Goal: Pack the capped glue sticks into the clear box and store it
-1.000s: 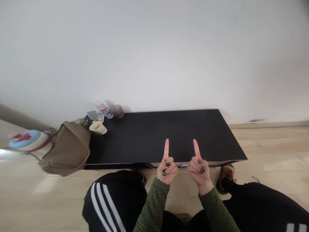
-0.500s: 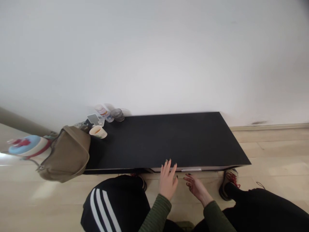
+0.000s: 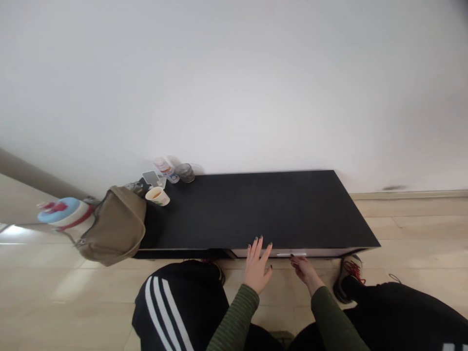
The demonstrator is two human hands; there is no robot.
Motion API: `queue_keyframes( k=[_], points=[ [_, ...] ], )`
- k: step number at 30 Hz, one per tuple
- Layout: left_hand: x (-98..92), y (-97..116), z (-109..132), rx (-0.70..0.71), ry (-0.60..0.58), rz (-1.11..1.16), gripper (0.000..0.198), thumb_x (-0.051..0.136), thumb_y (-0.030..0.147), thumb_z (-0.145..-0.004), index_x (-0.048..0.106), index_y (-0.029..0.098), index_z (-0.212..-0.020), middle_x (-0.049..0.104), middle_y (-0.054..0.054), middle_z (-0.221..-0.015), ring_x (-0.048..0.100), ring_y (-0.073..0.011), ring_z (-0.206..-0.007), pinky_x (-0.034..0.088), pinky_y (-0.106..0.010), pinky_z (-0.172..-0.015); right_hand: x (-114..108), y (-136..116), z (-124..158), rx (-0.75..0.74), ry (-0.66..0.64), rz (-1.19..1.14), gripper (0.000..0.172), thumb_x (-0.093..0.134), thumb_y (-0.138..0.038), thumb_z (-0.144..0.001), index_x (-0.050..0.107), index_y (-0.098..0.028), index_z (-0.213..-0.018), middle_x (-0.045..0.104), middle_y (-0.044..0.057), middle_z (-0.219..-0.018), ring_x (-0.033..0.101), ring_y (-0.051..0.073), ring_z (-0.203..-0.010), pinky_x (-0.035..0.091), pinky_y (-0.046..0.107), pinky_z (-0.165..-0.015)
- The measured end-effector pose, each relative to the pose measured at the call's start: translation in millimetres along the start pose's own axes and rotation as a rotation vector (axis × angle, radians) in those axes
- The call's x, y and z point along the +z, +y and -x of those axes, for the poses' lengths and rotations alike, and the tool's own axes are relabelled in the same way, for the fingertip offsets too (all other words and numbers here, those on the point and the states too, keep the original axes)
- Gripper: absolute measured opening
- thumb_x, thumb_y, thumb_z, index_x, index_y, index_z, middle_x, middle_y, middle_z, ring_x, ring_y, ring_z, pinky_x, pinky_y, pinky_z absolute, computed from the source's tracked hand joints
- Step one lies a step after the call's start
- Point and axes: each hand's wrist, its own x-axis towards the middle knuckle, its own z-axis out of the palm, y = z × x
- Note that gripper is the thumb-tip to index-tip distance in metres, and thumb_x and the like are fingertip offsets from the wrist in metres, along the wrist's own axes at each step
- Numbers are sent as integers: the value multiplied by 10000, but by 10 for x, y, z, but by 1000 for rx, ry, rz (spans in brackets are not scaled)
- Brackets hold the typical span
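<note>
A low black cabinet (image 3: 256,209) stands against a white wall, and I crouch in front of it. My left hand (image 3: 258,268) lies open with fingers spread, its fingertips on the cabinet's front edge. My right hand (image 3: 305,272) is palm up just to the right, its fingers curled up under the thin silver handle (image 3: 291,254) of the pale drawer front (image 3: 321,252). Both arms wear green striped sleeves.
On the cabinet's left end sit a paper cup (image 3: 157,196), a dark glass (image 3: 185,172), a small bottle (image 3: 166,169) and a small flat grey item (image 3: 149,178). A khaki bag (image 3: 115,229) leans there, beside a blue, white and red object (image 3: 66,214). Wooden floor surrounds the cabinet.
A second ago both hands were raised with index fingers pointing up. They have dropped and opened; the left came to the cabinet edge and the right moved up under the drawer handle.
</note>
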Motion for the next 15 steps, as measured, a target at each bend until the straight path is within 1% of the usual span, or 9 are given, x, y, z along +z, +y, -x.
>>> queue_keyframes(
  k=[3,6,9,11,12,13,14,15],
  points=[
    [-7,0,-1,5,-3,-1,802,553,72,-738,376,264,-1496,127,-87,-1647,123,-313,-1512,181,-577,-1191,-22,1,63,45,38,-8,286,758,-141,-644,479,-202,-650,585,-28,-552,568,97,-486,360,185,-442],
    [-14,-1,-10,2,6,-1,784,529,58,-745,389,260,-1489,141,-91,-1644,127,-310,-1512,183,-582,-1190,-44,51,198,80,38,16,299,738,-90,-642,460,-197,-636,566,-41,-533,568,88,-463,373,172,-445],
    [-16,13,-26,-9,28,9,748,530,78,-757,414,248,-1476,154,-99,-1641,119,-313,-1513,168,-585,-1194,-66,162,416,128,-8,81,297,729,-89,-657,453,-197,-635,553,-43,-506,600,107,-465,402,172,-459],
    [12,40,-10,-34,51,21,708,524,101,-774,427,217,-1466,177,-112,-1634,111,-312,-1514,164,-581,-1198,-68,225,621,187,-64,142,265,731,-104,-657,481,-184,-621,575,-11,-493,615,133,-447,388,178,-433],
    [43,61,17,-46,63,28,687,512,110,-786,428,195,-1463,194,-120,-1630,112,-310,-1514,173,-577,-1198,-64,235,742,224,-117,183,242,737,-121,-653,505,-170,-607,597,17,-498,617,145,-433,365,177,-411],
    [88,86,61,-53,70,38,672,498,114,-794,427,171,-1460,211,-128,-1624,120,-307,-1513,188,-571,-1197,-57,225,872,257,-211,242,213,738,-148,-657,533,-153,-597,629,51,-522,622,151,-426,339,172,-393],
    [145,116,123,-49,67,49,661,483,113,-798,426,150,-1456,234,-136,-1616,140,-303,-1510,212,-562,-1194,-49,189,1005,274,-327,306,188,732,-183,-668,565,-135,-596,662,80,-562,629,150,-430,317,164,-384],
    [213,151,202,-33,52,62,649,471,110,-798,436,138,-1446,271,-141,-1602,180,-299,-1502,243,-550,-1188,-43,130,1132,271,-492,392,175,708,-229,-699,599,-122,-613,693,93,-618,643,141,-452,311,154,-387]
  ],
)
